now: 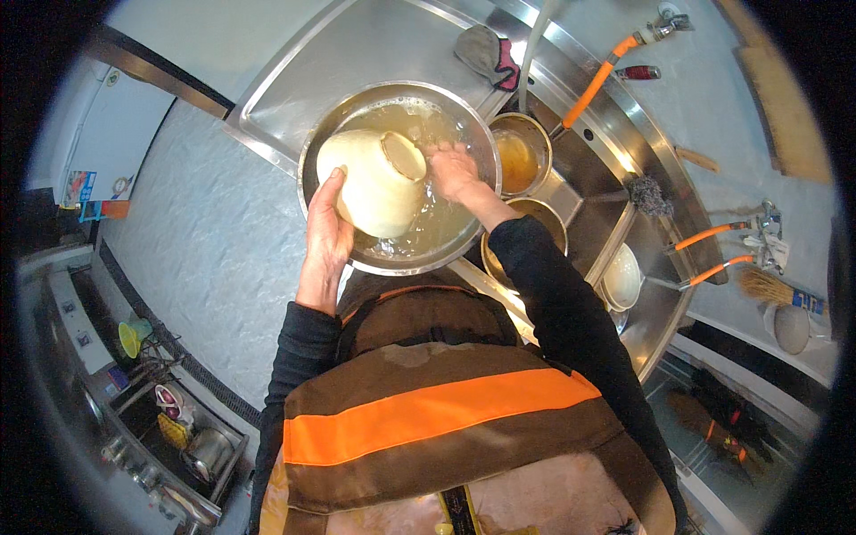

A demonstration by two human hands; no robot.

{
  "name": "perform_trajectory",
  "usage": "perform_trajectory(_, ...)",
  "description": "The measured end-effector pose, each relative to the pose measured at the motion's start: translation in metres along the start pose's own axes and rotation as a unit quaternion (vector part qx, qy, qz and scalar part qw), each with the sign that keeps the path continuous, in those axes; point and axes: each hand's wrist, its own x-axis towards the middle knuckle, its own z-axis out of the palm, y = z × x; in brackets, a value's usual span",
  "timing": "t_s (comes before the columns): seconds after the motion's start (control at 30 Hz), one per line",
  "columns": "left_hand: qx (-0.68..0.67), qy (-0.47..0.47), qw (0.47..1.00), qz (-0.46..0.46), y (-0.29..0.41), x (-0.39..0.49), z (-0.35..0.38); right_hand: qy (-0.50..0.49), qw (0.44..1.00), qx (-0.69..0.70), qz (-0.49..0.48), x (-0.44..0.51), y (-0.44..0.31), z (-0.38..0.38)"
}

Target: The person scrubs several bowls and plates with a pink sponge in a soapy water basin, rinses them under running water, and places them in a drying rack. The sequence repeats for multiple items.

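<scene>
A cream-coloured bowl (364, 180) is tilted on its side over a large round metal basin (496, 194) of cloudy water, its foot ring turned up to the right. My left hand (329, 221) grips the bowl by its left side, thumb on the outer wall. Beside the foot ring, my right hand (455, 170) is at the water, partly wet; its fingertips are hard to make out, and whether it holds anything is not clear.
Right of the basin, a metal pot (518, 157) holds brownish liquid, with another pot (558, 221) below. White bowls (620, 277) stand in the sink farther right. A grey cloth (478, 53) lies on the steel drainboard (374, 47). An orange hose (592, 87) hangs from a tap. A steel scourer (650, 195) rests on the sink edge.
</scene>
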Motion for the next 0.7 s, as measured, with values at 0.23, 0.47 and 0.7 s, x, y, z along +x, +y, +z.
perform_trajectory(0.23, 0.027, -0.008, 1.000, 0.014, 0.001, -0.009, 0.016, 0.041, 0.747, 0.649, 0.137, -0.016, -0.004, -0.063)
perform_trajectory(0.47, 0.103, 0.022, 0.994, 0.034, -0.010, -0.004, 0.031, 0.223, 0.883, 0.395, -0.121, -0.062, -0.088, -0.111)
perform_trajectory(0.7, 0.339, 0.029, 0.919, 0.198, -0.028, 0.004, 0.019, 0.101, 0.972, 0.200, -0.077, -0.009, -0.084, -0.107)
